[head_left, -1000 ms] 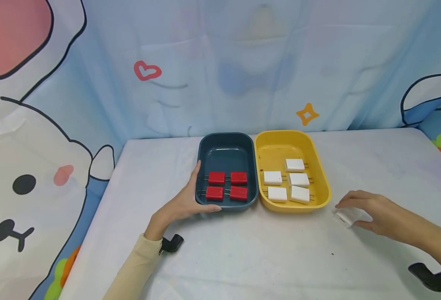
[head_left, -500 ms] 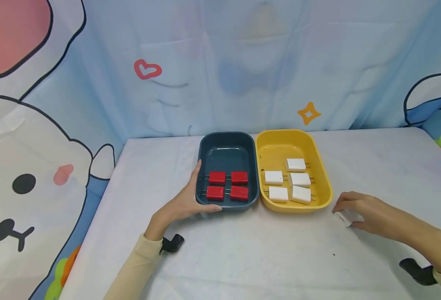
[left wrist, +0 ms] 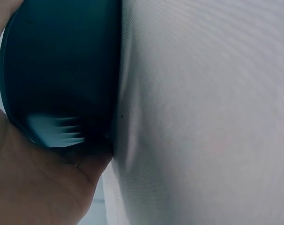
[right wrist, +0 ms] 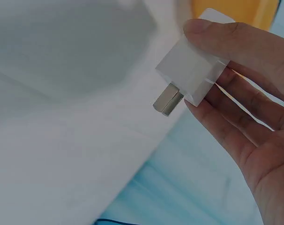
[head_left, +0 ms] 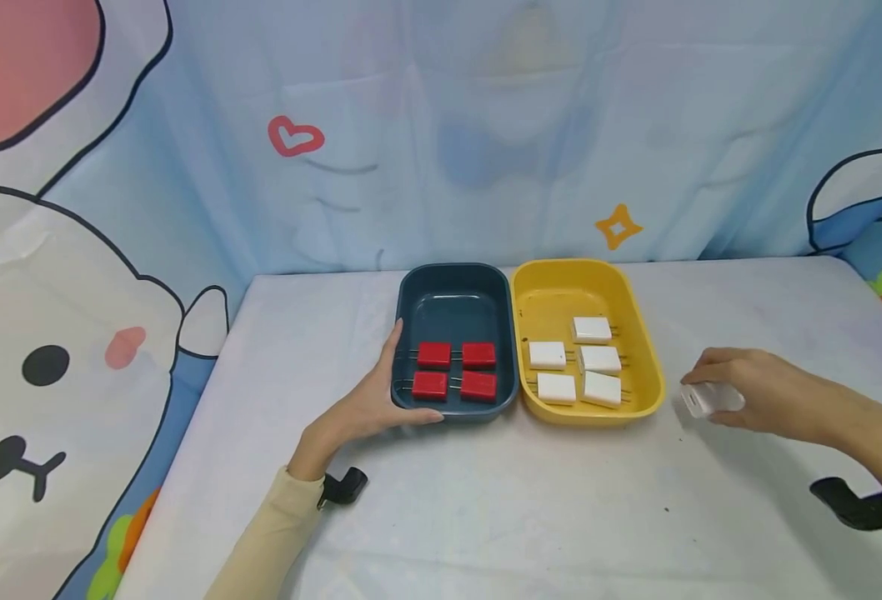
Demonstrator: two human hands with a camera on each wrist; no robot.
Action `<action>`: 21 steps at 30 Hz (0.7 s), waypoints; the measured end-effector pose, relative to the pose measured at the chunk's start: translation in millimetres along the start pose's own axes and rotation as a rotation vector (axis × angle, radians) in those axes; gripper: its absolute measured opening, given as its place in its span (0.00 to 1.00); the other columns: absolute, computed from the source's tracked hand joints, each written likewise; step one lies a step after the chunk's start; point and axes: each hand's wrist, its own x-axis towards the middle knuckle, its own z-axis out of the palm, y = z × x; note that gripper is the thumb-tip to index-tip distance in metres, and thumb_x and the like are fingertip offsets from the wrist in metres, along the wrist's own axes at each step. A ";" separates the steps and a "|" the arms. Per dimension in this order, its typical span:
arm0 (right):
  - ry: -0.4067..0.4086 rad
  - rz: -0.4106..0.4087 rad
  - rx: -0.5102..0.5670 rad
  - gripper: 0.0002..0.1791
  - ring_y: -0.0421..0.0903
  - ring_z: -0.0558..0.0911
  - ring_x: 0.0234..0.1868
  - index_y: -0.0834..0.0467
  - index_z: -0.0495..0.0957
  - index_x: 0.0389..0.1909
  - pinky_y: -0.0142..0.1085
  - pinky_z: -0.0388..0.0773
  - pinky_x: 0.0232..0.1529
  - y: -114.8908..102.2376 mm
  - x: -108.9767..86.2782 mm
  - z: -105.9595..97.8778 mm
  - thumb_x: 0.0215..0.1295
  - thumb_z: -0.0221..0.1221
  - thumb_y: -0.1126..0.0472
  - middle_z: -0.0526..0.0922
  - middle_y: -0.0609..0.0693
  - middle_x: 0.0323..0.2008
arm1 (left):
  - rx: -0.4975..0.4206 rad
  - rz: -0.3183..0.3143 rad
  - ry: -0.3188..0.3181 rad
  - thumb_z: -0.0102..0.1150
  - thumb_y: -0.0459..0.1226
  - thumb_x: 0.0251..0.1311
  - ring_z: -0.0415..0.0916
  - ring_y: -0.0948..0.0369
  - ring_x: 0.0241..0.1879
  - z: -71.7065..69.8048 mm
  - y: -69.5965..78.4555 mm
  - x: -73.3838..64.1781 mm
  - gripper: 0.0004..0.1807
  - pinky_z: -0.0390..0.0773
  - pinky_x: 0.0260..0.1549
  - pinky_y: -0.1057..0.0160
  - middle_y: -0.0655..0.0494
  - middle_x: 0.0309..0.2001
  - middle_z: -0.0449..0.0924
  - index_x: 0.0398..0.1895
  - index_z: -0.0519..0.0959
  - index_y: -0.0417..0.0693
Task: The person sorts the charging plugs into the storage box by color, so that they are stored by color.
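My right hand pinches a white charger plug between thumb and fingers, right of the yellow tray. In the right wrist view its flat metal prongs stick out away from the thumb. My left hand holds the near left corner of the dark blue tray, thumb along the front wall and fingers along the left side. Several red charger plugs lie in two rows inside that tray. White charger plugs lie in the near part of the yellow tray.
Both trays stand side by side on a white cloth that covers the table. Behind them hangs a light blue printed curtain. A black wrist camera mount sits on the left wrist.
My right hand has lifted the white charger plug up from the cloth and drawn it slightly back and to the right. My left hand stays on the dark blue tray.
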 end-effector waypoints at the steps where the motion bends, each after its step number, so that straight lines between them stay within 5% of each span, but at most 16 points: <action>1: 0.017 -0.003 -0.008 0.25 0.51 0.83 0.41 0.62 0.89 0.45 0.48 0.87 0.42 -1.2 4.1 -7.3 0.42 0.83 0.66 0.84 0.51 0.42 | 0.001 -0.003 0.000 0.82 0.53 0.49 0.41 0.55 0.82 -0.1 0.3 -0.4 0.78 0.56 0.76 0.40 0.56 0.86 0.37 0.84 0.24 0.64; 11: 0.129 -0.076 0.013 0.25 0.49 0.80 0.40 0.67 0.86 0.52 0.47 0.87 0.42 -30.4 72.5 -68.3 0.53 0.79 0.64 0.84 0.55 0.44 | -0.015 -0.001 -0.009 0.81 0.51 0.51 0.44 0.56 0.81 0.3 -0.5 1.1 0.77 0.60 0.75 0.42 0.57 0.85 0.40 0.85 0.24 0.64; 21: 0.122 -0.156 0.093 0.24 0.53 0.84 0.42 0.72 0.84 0.51 0.51 0.85 0.47 -61.2 137.4 -63.4 0.57 0.77 0.64 0.86 0.60 0.44 | -0.013 0.019 -0.004 0.81 0.47 0.52 0.45 0.56 0.81 -0.2 -1.8 2.1 0.76 0.63 0.74 0.43 0.56 0.85 0.42 0.85 0.25 0.60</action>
